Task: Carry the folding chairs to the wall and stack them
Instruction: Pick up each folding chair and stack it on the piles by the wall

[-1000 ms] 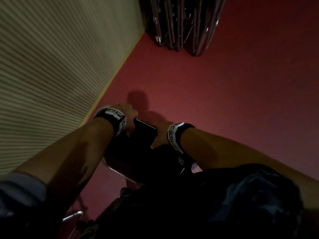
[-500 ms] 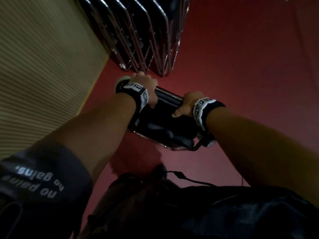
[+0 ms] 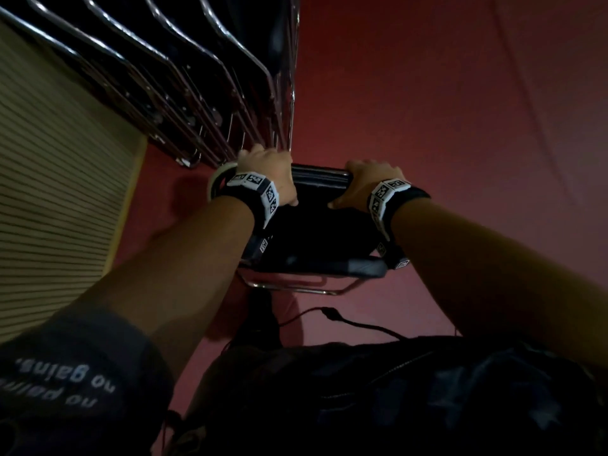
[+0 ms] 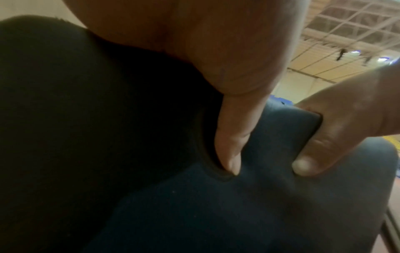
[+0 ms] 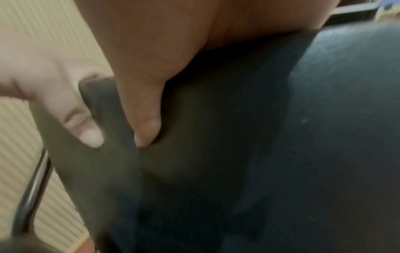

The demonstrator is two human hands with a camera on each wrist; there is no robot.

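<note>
I hold a folded black chair [image 3: 316, 238] by its padded top edge, right in front of me. My left hand [image 3: 268, 174] grips the left end of that edge and my right hand [image 3: 362, 184] grips the right end. In the left wrist view my left thumb [image 4: 229, 137] presses into the dark padding [image 4: 238, 205], and my right hand's fingers [image 4: 337, 133] curl over its edge. In the right wrist view my right thumb [image 5: 145, 119] digs into the cushion [image 5: 281, 137]. A row of stacked folded chairs [image 3: 184, 83] with chrome frames leans at the wall, just beyond my left hand.
A ribbed beige wall [image 3: 49, 209] runs along my left. The floor is red carpet [image 3: 460, 110], open to the right. A black cable [image 3: 355, 320] hangs below the chair near my dark clothing.
I have carried the chair forward along the wall. The stacked chairs, far off a second ago, now stand right beyond my left hand. Both grips are unchanged.
</note>
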